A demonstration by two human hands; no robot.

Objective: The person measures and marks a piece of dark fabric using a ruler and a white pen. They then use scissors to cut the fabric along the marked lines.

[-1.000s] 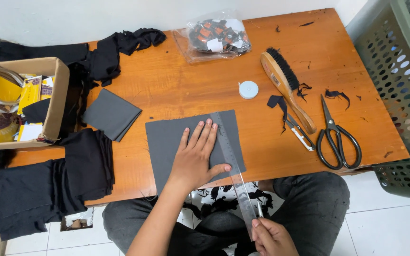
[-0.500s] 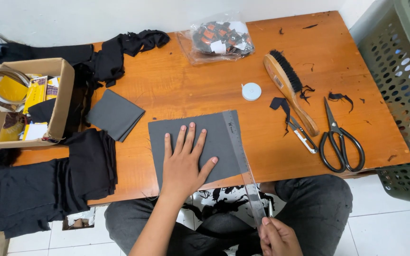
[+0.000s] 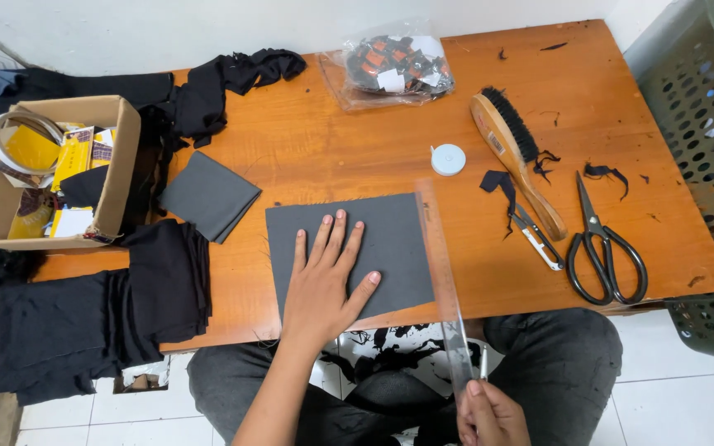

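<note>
Pressing hand: left hand (image 3: 322, 281) lies flat, fingers spread apart, on the grey fabric panel (image 3: 349, 252); it weighs the panel down and grips nothing.
Holding hand: right hand (image 3: 493, 413) is closed round the near end of the clear ruler (image 3: 442, 281), with what looks like a thin pen or marker in the same fist.
Where the panel is: at the near edge of the wooden table (image 3: 332, 149), squarely in front of the person; the ruler runs along its right edge and past the table rim toward the lap.
How the panel should handle: light, limp and thin by the look of it, likely to slide on the smooth wood, so a flat palm in the middle seems the sound hold; lifting is best done by a corner or edge.
How the ruler should handle: stiff, slick and light; held at one end it can swing.
Grey pieces: two, the panel and a folded grey square (image 3: 208, 194) to its left.
Scissors (image 3: 601, 248): one large pair.
Small snips (image 3: 539, 239): one.
Wooden brush (image 3: 516, 157): one.
Round white tape measure (image 3: 448, 159): one.
Cardboard box (image 3: 51, 173): one.
Clear bag of small parts (image 3: 394, 68): one.
</note>
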